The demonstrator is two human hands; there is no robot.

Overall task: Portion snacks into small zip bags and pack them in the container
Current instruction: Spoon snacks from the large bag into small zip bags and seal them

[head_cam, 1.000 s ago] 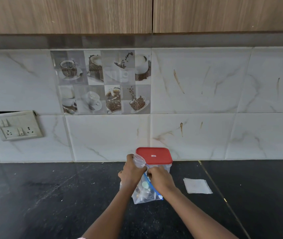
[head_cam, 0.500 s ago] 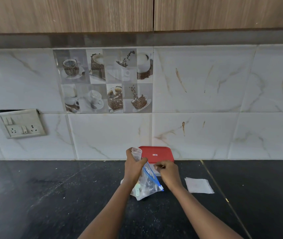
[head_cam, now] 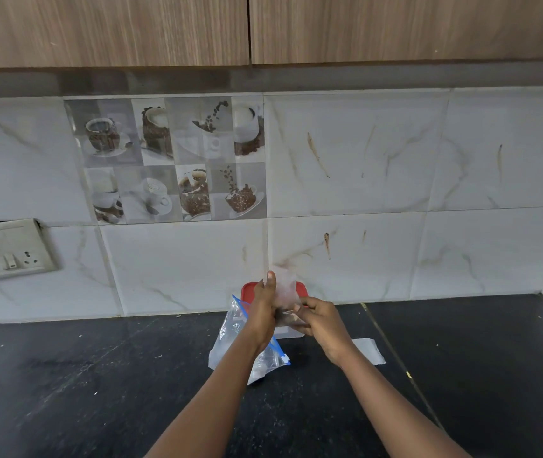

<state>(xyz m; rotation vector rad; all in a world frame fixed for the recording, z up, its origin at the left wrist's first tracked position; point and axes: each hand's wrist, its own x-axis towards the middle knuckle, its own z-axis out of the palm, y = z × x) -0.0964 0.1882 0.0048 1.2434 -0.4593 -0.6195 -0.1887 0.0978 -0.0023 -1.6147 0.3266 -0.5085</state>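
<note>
A small clear zip bag (head_cam: 285, 287) with brown snack in its bottom is held upright between both hands, in front of the container. My left hand (head_cam: 261, 314) grips its left side, fingers pointing up. My right hand (head_cam: 321, 320) pinches its lower right edge. Behind them stands the clear container with a red lid (head_cam: 248, 289), mostly hidden by the hands. A larger clear zip bag with a blue zipper (head_cam: 232, 338) lies slumped on the black counter (head_cam: 98, 375) under my left wrist, with some contents inside.
A flat white empty small bag (head_cam: 367, 350) lies on the counter right of my right wrist. The tiled wall (head_cam: 362, 259) rises just behind the container. A switch and socket plate (head_cam: 5, 249) is on the wall at far left.
The large blue-zipper bag, held by both hands earlier, now rests on the counter. Both hands have come up in front of the container and hold a small clear bag.
</note>
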